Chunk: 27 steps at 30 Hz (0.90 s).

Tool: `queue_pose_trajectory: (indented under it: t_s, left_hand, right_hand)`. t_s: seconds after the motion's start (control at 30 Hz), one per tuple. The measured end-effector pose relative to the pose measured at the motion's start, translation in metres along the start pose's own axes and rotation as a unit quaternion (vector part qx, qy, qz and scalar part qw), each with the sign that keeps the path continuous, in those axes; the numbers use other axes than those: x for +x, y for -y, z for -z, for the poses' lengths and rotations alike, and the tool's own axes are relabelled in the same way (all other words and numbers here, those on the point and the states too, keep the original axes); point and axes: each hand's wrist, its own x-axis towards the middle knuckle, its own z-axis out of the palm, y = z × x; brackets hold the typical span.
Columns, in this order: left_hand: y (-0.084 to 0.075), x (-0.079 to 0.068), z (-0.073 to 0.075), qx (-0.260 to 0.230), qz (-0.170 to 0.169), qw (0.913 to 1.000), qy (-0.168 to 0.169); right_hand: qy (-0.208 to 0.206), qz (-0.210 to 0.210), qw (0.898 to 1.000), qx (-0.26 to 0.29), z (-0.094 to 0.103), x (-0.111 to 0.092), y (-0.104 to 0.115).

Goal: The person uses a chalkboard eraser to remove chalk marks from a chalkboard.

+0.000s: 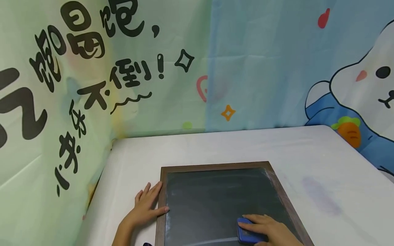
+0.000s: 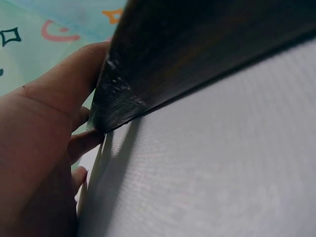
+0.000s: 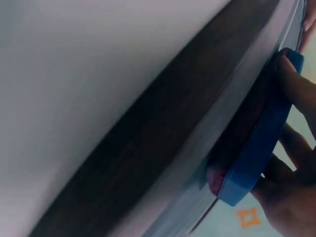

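Observation:
A framed chalkboard (image 1: 212,194) lies on the white table, its brown wooden frame (image 1: 215,167) around a dark, faintly smudged surface. My right hand (image 1: 274,230) grips a blue chalkboard eraser (image 1: 246,236) on the lower right part of the board. The right wrist view shows thumb and fingers on opposite sides of the eraser (image 3: 259,148), its dark pad facing the board. A pale chalk streak (image 1: 212,241) runs left from the eraser. At the left side of the frame, my left hand (image 1: 144,208) rests with spread, straight fingers, the thumb reaching over onto the frame's inner edge.
The white-covered table (image 1: 141,150) extends around the board, with a faint purple stain (image 1: 321,194) to the right. A small dark object (image 1: 147,244) shows at the bottom edge, left of the frame. Printed cloth (image 1: 172,112) hangs behind and at the left.

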Motion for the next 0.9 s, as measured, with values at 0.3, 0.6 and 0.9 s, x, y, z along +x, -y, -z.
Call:
queue_pose_trajectory:
  t_s: [0.3,0.6,0.9]
  left_hand:
    - [-0.003,0.005,0.001,0.012,-0.002,0.9999,0.002]
    - [-0.003,0.006,0.002,0.016,0.004,0.9998,0.008]
    - [-0.001,-0.001,0.001,0.011,0.005,0.9999,0.006]
  right_hand:
    - [0.077,-0.074,0.992,0.066,0.004,0.046,0.049]
    - [0.087,-0.062,0.993,0.048,0.002,0.074,0.078]
    - [0.117,-0.051,0.991,0.042,-0.012,0.100,0.109]
